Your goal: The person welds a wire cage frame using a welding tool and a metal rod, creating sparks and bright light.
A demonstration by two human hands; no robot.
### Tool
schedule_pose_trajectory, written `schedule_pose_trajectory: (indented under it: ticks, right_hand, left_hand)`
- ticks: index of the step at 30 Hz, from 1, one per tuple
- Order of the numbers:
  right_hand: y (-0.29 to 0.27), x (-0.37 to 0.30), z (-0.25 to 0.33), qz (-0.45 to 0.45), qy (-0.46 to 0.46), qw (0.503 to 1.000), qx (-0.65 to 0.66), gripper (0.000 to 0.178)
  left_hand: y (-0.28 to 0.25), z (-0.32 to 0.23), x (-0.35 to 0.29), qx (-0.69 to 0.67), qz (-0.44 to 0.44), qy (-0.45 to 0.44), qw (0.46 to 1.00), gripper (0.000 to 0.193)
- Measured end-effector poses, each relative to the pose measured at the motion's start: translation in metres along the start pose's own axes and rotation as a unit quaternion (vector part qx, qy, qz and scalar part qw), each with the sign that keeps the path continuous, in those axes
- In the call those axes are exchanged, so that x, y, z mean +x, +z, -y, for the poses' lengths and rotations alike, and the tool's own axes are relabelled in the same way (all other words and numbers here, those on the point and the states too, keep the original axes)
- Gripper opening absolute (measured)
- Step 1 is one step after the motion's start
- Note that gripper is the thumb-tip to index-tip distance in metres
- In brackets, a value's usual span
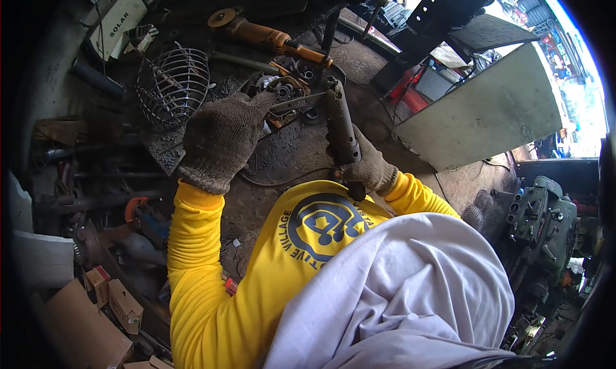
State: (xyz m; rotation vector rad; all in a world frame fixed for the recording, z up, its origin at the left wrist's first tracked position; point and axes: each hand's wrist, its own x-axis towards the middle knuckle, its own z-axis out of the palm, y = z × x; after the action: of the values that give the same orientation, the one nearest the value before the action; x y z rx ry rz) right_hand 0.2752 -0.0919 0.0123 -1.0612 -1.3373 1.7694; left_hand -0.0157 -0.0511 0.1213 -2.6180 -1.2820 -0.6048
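My left hand point(221, 141), in a brown knit work glove, is closed on a slim metal rod-like tool point(298, 102). Its thin end reaches right to the upper part of a dark, worn metal tube point(342, 122) with round holes along its side. Whether the tip touches the tube I cannot tell. My right hand point(369, 165), gloved the same way, is wrapped round the tube's lower part and keeps it roughly upright, close to my chest. Several small metal parts point(282, 90) lie in a heap just beyond my left hand.
An orange angle grinder point(256, 34) lies on the dark work surface beyond my hands, beside a round wire cage point(173, 86). At right lean a pale metal panel point(487, 109) and, nearer, a green machine point(542, 218) with levers. Cardboard boxes point(86, 324) sit lower left.
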Motion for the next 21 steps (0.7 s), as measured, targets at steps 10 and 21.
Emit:
schedule_pose_trajectory:
  ticks: [10, 21]
  right_hand:
    - [0.042, -0.024, 0.02, -0.185, 0.11, 0.976, -0.045, 0.078]
    - [0.029, -0.012, 0.005, 0.053, 0.029, 0.974, 0.217, 0.061]
  left_hand:
    - [-0.004, -0.002, -0.013, 0.04, -0.01, -0.047, 0.998, 0.02]
    - [0.014, 0.008, 0.002, 0.095, -0.177, 0.023, 0.979, 0.039]
